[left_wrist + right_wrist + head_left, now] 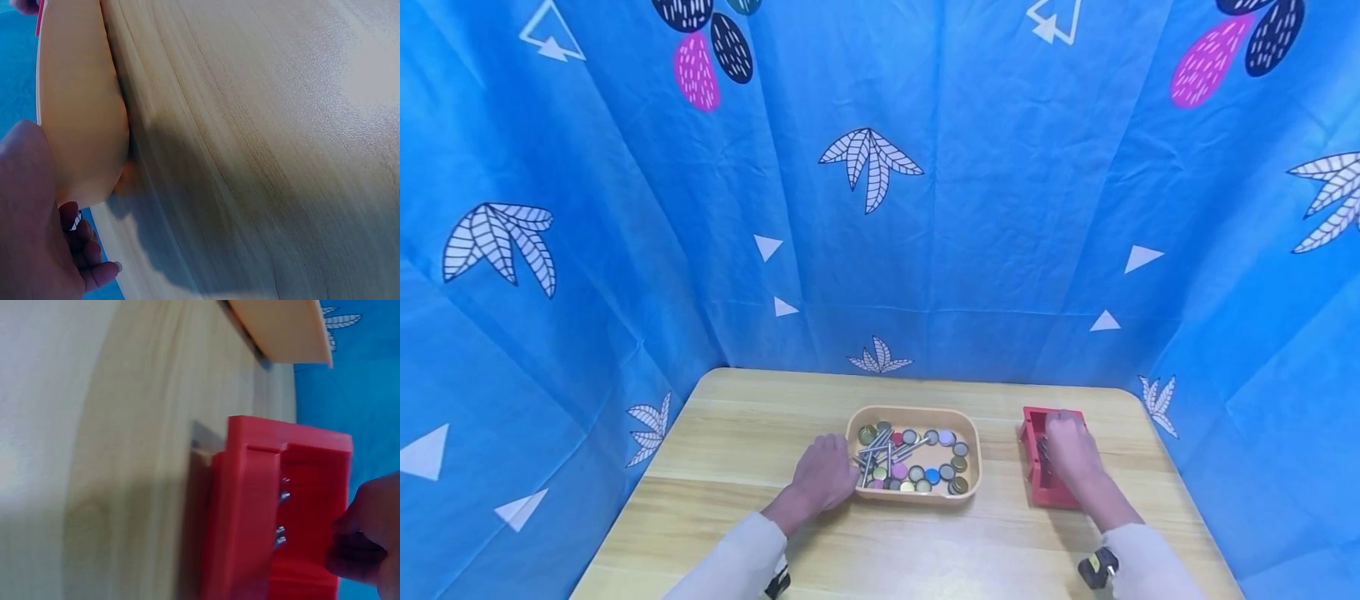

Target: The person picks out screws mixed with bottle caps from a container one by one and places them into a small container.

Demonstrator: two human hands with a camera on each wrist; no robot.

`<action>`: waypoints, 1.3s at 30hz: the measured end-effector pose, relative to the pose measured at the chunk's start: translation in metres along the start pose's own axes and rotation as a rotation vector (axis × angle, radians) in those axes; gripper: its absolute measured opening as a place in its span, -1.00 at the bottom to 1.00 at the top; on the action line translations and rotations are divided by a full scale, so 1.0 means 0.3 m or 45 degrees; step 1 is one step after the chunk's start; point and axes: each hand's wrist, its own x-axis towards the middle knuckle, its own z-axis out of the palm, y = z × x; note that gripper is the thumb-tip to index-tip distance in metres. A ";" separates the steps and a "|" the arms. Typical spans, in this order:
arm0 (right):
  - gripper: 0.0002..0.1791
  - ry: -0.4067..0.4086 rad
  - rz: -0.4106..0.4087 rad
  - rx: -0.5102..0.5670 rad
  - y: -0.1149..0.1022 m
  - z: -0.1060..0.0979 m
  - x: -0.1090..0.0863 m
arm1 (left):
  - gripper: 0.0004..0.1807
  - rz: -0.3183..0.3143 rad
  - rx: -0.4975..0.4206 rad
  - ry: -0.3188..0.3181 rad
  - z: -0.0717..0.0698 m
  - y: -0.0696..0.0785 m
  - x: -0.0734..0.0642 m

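A beige tray (pixel 970 492) on the table holds several metal bolts (pixel 891 457) and round bottle caps (pixel 932 476). My left hand (pixel 826 473) grips the tray's left end; in the left wrist view the thumb lies along the tray wall (pixel 84 94) and the fingers curl by its end. To the right stands a red bin (pixel 1054 496) with more metal pieces inside. Over its opening is my right hand (pixel 1071 446), fingers curled and bunched. In the right wrist view its fingers (pixel 356 562) hang at the bin's far side; I cannot tell whether they hold anything.
The wooden table (pixel 760 400) has its back edge against a blue patterned curtain (pixel 1000 208), which also closes off both sides. A strip of table separates the tray from the red bin. Dark wrist devices (pixel 1099 568) sit at both sleeves.
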 end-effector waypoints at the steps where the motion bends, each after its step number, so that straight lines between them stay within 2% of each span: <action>1: -0.71 0.021 0.011 0.018 -0.005 -0.008 0.006 | -0.75 0.001 -0.002 0.003 -0.001 0.000 0.001; 5: -0.78 0.096 0.020 0.076 -0.028 -0.040 0.030 | -0.75 0.001 -0.002 -0.001 -0.003 0.001 0.001; 10: -0.78 0.168 -0.031 0.148 -0.068 -0.063 0.051 | -0.72 -0.005 -0.012 -0.008 0.001 -0.003 0.001; 13: -0.78 0.172 -0.028 0.221 -0.097 -0.064 0.064 | -0.72 -0.010 -0.010 -0.019 0.006 -0.006 0.002; 16: -0.80 0.222 -0.051 0.274 -0.123 -0.054 0.079 | -0.72 -0.017 -0.011 -0.027 0.010 -0.006 0.002; 22: -0.78 0.349 -0.189 0.346 -0.176 -0.039 0.105 | -0.74 -0.024 -0.026 -0.012 0.007 -0.001 -0.001; 28: -0.75 0.433 -0.379 0.414 -0.234 -0.013 0.132 | -0.76 -0.038 -0.036 -0.018 0.001 0.002 -0.002; 33: -0.75 0.413 -0.543 0.437 -0.281 0.024 0.156 | -0.75 -0.048 -0.035 -0.037 -0.001 0.001 -0.002; 39: -0.74 0.245 -0.654 0.473 -0.324 0.055 0.168 | -0.76 -0.008 -0.031 0.002 0.002 0.000 -0.003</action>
